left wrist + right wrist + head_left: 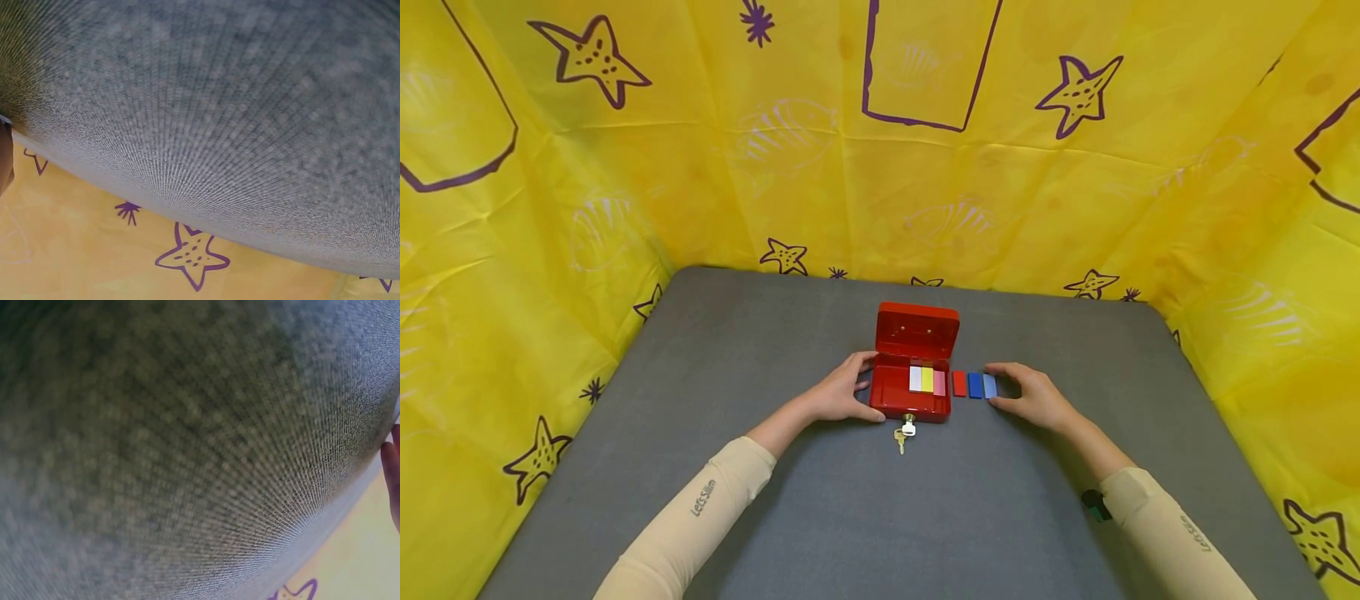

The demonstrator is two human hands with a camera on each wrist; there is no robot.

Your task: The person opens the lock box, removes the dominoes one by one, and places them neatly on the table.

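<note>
A red cash box (891, 393) stands on the table with its lid (917, 330) raised. White (915, 379), yellow (927, 380) and pink (939, 382) blocks lie side by side in its right part. My left hand (841, 392) holds the box's left side, thumb at the front corner and fingers farther back. To the right of the box, a red block (959, 384), a dark blue block (975, 385) and a light blue block (990, 386) form a row. My right hand (1033, 396) pinches the light blue block at its ends between thumb and finger.
Keys (909, 427) hang from the lock on the box's front. The grey table (760, 333) is bordered by yellow cloth (820, 192) with starfish drawings. Mostly tabletop fills both wrist views, with only a sliver of hand at the edge.
</note>
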